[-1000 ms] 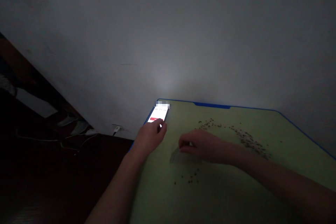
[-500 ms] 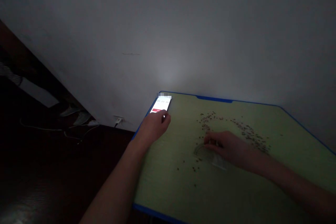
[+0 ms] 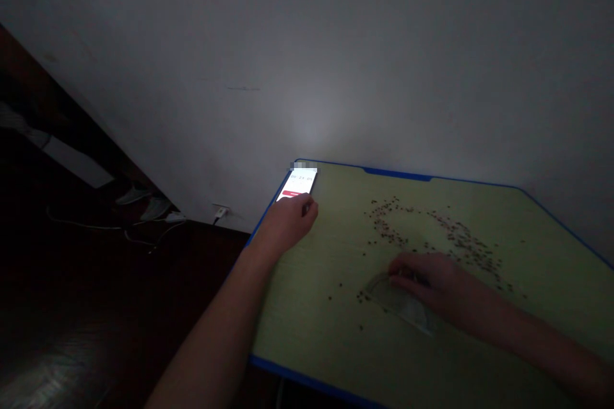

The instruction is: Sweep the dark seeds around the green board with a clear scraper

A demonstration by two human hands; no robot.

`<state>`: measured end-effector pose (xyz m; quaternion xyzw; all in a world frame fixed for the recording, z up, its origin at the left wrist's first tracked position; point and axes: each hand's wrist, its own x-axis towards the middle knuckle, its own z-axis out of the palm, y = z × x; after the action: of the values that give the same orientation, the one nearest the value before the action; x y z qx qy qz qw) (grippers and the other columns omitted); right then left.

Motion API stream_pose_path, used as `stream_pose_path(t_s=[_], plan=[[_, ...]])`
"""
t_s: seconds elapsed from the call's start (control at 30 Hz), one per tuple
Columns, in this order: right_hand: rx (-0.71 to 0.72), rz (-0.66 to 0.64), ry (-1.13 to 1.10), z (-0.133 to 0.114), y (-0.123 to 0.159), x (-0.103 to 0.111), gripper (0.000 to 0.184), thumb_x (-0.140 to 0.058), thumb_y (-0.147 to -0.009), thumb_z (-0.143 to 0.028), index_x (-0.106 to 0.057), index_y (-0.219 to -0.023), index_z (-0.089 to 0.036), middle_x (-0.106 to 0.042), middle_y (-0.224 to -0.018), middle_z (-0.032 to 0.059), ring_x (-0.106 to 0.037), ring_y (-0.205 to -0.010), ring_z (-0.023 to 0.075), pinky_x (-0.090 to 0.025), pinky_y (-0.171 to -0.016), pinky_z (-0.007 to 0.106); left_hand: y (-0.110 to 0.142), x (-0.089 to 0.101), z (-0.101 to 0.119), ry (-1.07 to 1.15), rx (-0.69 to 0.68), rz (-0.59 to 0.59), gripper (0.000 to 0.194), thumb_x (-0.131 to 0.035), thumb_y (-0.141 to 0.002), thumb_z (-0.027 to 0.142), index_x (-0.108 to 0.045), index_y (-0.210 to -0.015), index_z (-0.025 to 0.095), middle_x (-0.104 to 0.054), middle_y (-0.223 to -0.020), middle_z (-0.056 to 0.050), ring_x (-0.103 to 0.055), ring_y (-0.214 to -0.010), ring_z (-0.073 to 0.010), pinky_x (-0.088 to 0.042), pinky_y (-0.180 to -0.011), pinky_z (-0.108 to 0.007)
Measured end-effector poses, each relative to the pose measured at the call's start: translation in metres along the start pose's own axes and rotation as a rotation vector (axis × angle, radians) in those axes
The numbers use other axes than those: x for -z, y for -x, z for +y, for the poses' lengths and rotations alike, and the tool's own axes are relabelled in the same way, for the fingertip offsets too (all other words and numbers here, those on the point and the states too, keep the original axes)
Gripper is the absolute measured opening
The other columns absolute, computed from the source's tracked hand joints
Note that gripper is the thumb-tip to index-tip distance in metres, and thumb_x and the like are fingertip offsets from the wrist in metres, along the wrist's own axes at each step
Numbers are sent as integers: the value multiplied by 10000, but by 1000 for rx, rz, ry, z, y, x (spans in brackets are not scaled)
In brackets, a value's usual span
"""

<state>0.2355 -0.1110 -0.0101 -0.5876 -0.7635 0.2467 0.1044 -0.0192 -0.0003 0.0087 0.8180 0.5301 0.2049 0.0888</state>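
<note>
My right hand [image 3: 426,275] pinches a clear half-round protractor [image 3: 403,300] by its curved edge, low over the green tabletop [image 3: 307,319]. Its fingertips are closed on the plastic, and part of the protractor is hidden beneath the hand. Many small dark grains [image 3: 465,236], like seeds or beads, lie in a rough ring just beyond this hand, with a few strays to its left. My left hand [image 3: 295,220] rests at the table's left side with curled fingers, against the lower end of a lit phone [image 3: 300,182]. Nothing shows in its fingers.
A blue rim [image 3: 398,174] edges the table, which stands against a pale wall [image 3: 384,64]. To the left, a plug [image 3: 220,213] sits in a wall socket, and white cables [image 3: 86,223] run across the dark floor. Shoes [image 3: 156,206] stand by the wall. The room is dim.
My right hand has drawn the protractor nearer and to the right, and more grains show beyond it. The left hand stays by the phone. The whole view has shifted slightly.
</note>
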Motion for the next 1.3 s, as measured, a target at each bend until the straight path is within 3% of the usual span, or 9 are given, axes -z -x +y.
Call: stream_pose_path(t_s=[0.6, 0.83, 0.93, 1.1, 1.3], plan=[[32, 45, -11, -28, -24, -3, 152, -491, -836, -235, -638, -811, -204, -663, -720, 10, -570, -638, 137, -365, -566, 237, 0, -1, 1, -10, -12, -19, 280, -384, -851, 341, -612, -798, 188, -616, -664, -30, -493, -563, -125, -295, -535, -256], [169, 20, -52, -41, -25, -12, 134, -506, -830, -219, -638, -816, -200, -659, -714, -2, -565, -626, 121, -369, -582, 228, 0, -2, 1, -25, -33, -14, 276, -384, -853, 334, -609, -794, 185, -625, -694, -29, -511, -588, -129, -298, -532, -252], [154, 44, -57, -40, -17, -8, 130, -503, -831, -225, -630, -813, -206, -649, -681, -8, -558, -596, 117, -373, -559, 222, 0, -1, 1, -24, -28, -21, 271, -396, -848, 334, -615, -802, 182, -624, -684, -31, -495, -563, -123, -295, -528, -254], [-33, 127, -82, -22, 13, 0, 214, -444, -862, -305, -631, -938, -236, -686, -764, 21, -615, -658, 161, -449, -591, 264, -1, -1, 2, -13, -41, -28, 260, -403, -844, 320, -613, -783, 179, -615, -664, -31, -474, -543, -115, -285, -517, -257], [-121, 194, -121, -20, 42, -19, 269, -417, -867, -355, -635, -979, -245, -717, -826, 38, -660, -713, 194, -499, -636, 304, -1, -3, 1, -1, -37, -25, 266, -405, -842, 329, -616, -791, 175, -616, -667, -30, -491, -558, -116, -300, -528, -252]])
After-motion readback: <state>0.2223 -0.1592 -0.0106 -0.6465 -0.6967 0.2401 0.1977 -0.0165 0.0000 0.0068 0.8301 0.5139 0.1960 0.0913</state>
